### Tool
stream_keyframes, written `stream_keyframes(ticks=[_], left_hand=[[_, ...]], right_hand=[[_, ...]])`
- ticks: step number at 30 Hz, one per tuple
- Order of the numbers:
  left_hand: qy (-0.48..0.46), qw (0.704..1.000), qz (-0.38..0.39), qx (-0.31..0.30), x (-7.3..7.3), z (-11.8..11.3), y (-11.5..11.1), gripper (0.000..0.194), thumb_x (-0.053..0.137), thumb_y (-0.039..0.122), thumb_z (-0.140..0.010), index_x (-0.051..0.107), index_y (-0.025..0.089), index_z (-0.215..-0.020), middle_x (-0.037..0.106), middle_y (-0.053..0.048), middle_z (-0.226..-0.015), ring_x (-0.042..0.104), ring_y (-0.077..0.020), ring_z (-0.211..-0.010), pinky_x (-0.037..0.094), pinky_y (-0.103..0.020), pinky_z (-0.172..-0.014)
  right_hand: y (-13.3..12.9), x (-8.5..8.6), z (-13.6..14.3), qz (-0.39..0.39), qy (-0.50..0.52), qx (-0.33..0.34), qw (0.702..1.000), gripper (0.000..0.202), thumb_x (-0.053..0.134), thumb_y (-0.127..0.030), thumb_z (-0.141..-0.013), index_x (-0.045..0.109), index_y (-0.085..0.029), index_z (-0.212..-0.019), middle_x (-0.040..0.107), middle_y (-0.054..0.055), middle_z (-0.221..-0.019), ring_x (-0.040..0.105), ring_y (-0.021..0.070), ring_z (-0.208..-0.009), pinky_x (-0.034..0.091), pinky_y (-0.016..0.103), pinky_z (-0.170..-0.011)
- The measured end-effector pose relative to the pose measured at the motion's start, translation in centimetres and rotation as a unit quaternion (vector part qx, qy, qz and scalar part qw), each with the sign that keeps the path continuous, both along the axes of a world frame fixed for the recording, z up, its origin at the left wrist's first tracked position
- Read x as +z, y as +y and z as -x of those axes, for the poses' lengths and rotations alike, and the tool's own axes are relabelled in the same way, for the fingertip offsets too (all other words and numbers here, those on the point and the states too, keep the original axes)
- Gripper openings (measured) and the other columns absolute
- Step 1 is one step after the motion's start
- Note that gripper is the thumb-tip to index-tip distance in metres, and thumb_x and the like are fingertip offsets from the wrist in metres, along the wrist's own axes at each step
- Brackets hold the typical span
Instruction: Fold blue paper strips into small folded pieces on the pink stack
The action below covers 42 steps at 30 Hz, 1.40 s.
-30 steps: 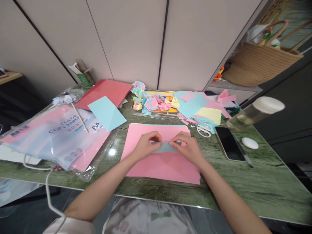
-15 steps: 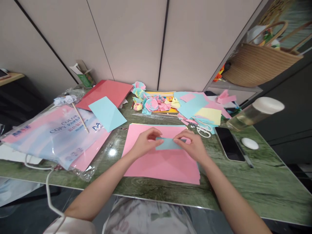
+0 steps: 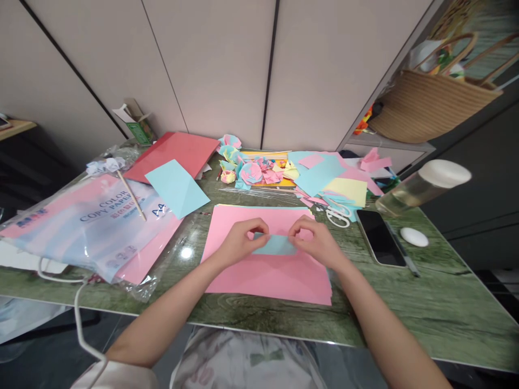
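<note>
A small blue paper strip (image 3: 275, 245) spans the gap between my hands, over a stack of pink paper (image 3: 267, 275). My left hand (image 3: 243, 240) pinches its left end between thumb and forefinger. At the right end, my right hand (image 3: 315, 240) grips the strip in the same kind of pinch. Behind the stack lie crumpled paper flowers (image 3: 251, 172) in pink, blue and yellow. White-handled scissors (image 3: 338, 216) rest by coloured paper scraps (image 3: 346, 190) at the stack's back right.
On the right are a phone (image 3: 381, 237), a pen, a white oval object (image 3: 414, 236) and a clear bottle (image 3: 421, 183). To the left lie a plastic paper packet (image 3: 109, 221), a blue sheet (image 3: 177, 188), a red folder (image 3: 174, 154) and a white cable (image 3: 79, 319).
The blue strip has shifted slightly down and left between my fingers, and more of its face shows. My fingers have curled a little more; both hands stay over the pink stack.
</note>
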<state>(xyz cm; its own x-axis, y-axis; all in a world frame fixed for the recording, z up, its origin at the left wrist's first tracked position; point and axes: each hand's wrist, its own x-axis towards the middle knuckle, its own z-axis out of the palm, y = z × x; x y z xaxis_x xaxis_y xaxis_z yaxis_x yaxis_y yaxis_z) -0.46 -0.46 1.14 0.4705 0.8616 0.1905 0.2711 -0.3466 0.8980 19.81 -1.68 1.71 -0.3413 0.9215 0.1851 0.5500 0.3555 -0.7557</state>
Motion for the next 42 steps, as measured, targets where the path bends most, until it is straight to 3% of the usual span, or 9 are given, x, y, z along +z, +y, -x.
stream_keyframes(ticks=[5, 8, 13, 15, 21, 24, 28, 34, 42], left_hand=[[-0.031, 0.999, -0.009, 0.025, 0.3, 1.1, 0.9, 0.004, 0.050, 0.019, -0.072, 0.053, 0.017, -0.071, 0.053, 0.001, -0.070, 0.048, -0.0106, -0.067, 0.037, -0.022, -0.063], [-0.075, 0.995, -0.001, 0.070, 0.1, 1.6, 1.6, 0.005, 0.052, 0.022, -0.072, 0.052, 0.017, -0.070, 0.052, 0.001, -0.069, 0.047, -0.0107, -0.066, 0.037, -0.022, -0.062], [-0.145, 0.982, 0.072, 0.094, -0.7, 0.7, 1.4, 0.011, 0.055, 0.027, -0.072, 0.052, 0.017, -0.070, 0.052, 0.000, -0.069, 0.048, -0.0109, -0.065, 0.037, -0.023, -0.059], [-0.172, 0.975, 0.102, 0.093, -1.1, 0.0, 1.0, 0.012, 0.057, 0.028, -0.071, 0.052, 0.016, -0.070, 0.054, -0.001, -0.071, 0.050, -0.0120, -0.068, 0.038, -0.024, -0.062], [-0.268, 0.929, 0.253, -0.027, -1.6, -0.9, 0.2, 0.020, 0.057, 0.035, -0.071, 0.052, 0.015, -0.069, 0.059, -0.007, -0.093, 0.053, -0.0190, -0.088, 0.037, -0.029, -0.074], [-0.284, 0.887, 0.354, -0.080, -1.5, -1.0, 0.1, 0.024, 0.053, 0.040, -0.073, 0.052, 0.016, -0.073, 0.058, -0.005, -0.089, 0.054, -0.0162, -0.080, 0.037, -0.026, -0.067], [-0.232, 0.866, 0.427, -0.118, -1.5, -0.8, 0.0, 0.031, 0.061, 0.036, -0.068, 0.051, 0.021, -0.093, 0.056, -0.003, -0.087, 0.053, -0.0135, -0.075, 0.037, -0.025, -0.065], [-0.195, 0.886, 0.399, -0.131, -1.8, -0.7, 0.1, 0.053, 0.071, 0.030, -0.058, 0.049, 0.020, -0.105, 0.054, -0.006, -0.096, 0.051, -0.0155, -0.082, 0.036, -0.025, -0.066], [-0.196, 0.914, 0.346, -0.082, -2.3, -0.8, 0.5, 0.061, 0.073, 0.029, -0.054, 0.049, 0.020, -0.109, 0.057, -0.003, -0.092, 0.051, -0.0144, -0.077, 0.036, -0.025, -0.066]], right_hand=[[1.3, -0.2, -2.9, 0.018, 0.008, -0.010, 1.000, 0.004, 0.055, -0.016, -0.066, 0.057, -0.019, -0.064, 0.055, -0.001, -0.067, 0.050, 0.0141, -0.069, 0.037, 0.027, -0.066], [1.8, -0.4, -3.9, 0.018, 0.033, -0.067, 0.997, 0.006, 0.056, -0.021, -0.067, 0.056, -0.018, -0.062, 0.056, -0.001, -0.065, 0.050, 0.0142, -0.067, 0.037, 0.027, -0.064], [1.3, -0.8, -1.5, 0.104, 0.165, -0.056, 0.979, 0.021, 0.055, -0.034, -0.072, 0.055, -0.021, -0.089, 0.060, 0.001, -0.084, 0.054, 0.0146, -0.074, 0.041, 0.028, -0.067], [1.0, -1.1, -0.1, 0.096, 0.202, -0.077, 0.972, 0.019, 0.056, -0.035, -0.072, 0.055, -0.020, -0.083, 0.057, 0.000, -0.076, 0.053, 0.0136, -0.071, 0.041, 0.025, -0.064], [1.1, -1.9, 0.4, 0.114, 0.297, -0.118, 0.941, 0.017, 0.059, -0.034, -0.070, 0.057, -0.020, -0.079, 0.058, 0.001, -0.078, 0.054, 0.0135, -0.072, 0.042, 0.025, -0.065], [1.1, -1.8, 0.1, 0.150, 0.299, -0.069, 0.940, 0.024, 0.064, -0.029, -0.065, 0.060, -0.021, -0.088, 0.060, 0.002, -0.088, 0.055, 0.0149, -0.080, 0.043, 0.026, -0.069], [0.6, -1.5, 0.6, 0.211, 0.246, 0.023, 0.946, 0.040, 0.067, -0.026, -0.062, 0.059, -0.023, -0.101, 0.060, -0.001, -0.071, 0.054, 0.0120, -0.065, 0.042, 0.025, -0.059], [0.3, -1.6, 1.1, 0.216, 0.256, 0.040, 0.941, 0.045, 0.066, -0.019, -0.061, 0.056, -0.024, -0.105, 0.062, 0.001, -0.082, 0.057, 0.0137, -0.075, 0.044, 0.027, -0.068], [0.6, -2.3, 1.3, 0.188, 0.296, -0.054, 0.935, 0.029, 0.068, -0.024, -0.059, 0.058, -0.021, -0.086, 0.057, 0.002, -0.091, 0.057, 0.0129, -0.073, 0.046, 0.028, -0.068]])
